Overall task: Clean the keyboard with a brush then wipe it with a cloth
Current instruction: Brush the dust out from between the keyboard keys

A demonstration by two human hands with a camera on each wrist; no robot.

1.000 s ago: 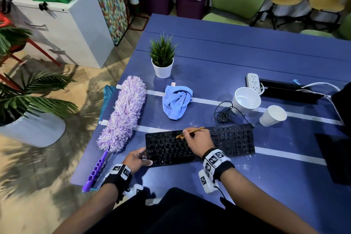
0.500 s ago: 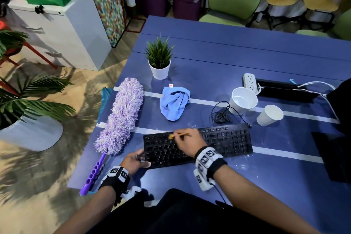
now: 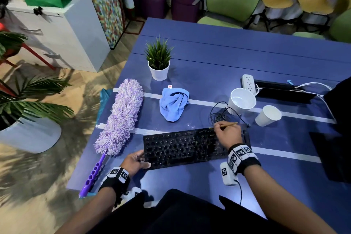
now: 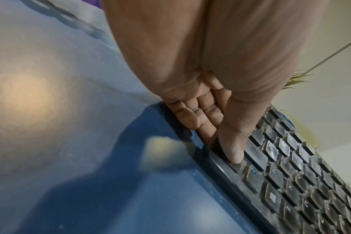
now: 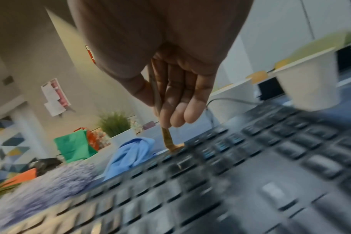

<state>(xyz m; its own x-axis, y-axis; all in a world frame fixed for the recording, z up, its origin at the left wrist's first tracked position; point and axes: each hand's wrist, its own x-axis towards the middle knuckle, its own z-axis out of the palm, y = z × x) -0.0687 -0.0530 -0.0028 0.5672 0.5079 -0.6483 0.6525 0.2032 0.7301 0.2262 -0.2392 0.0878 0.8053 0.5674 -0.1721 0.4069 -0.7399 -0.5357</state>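
Observation:
A dusty black keyboard lies on the blue table near the front edge. My left hand grips its near left corner, thumb on top of the frame and fingers under the edge. My right hand pinches a thin wooden-handled brush. The brush's tan bristles press on the keyboard's far edge, right of the middle. A crumpled blue cloth lies behind the keyboard, also seen low in the right wrist view.
A purple fluffy duster lies left of the keyboard. Behind it stand a small potted plant, two white paper cups, a coiled black cable and a power strip. A dark object lies at the right.
My right hand has swept the brush from the keyboard's left-middle keys rightward to its far edge. The left hand keeps its hold on the corner.

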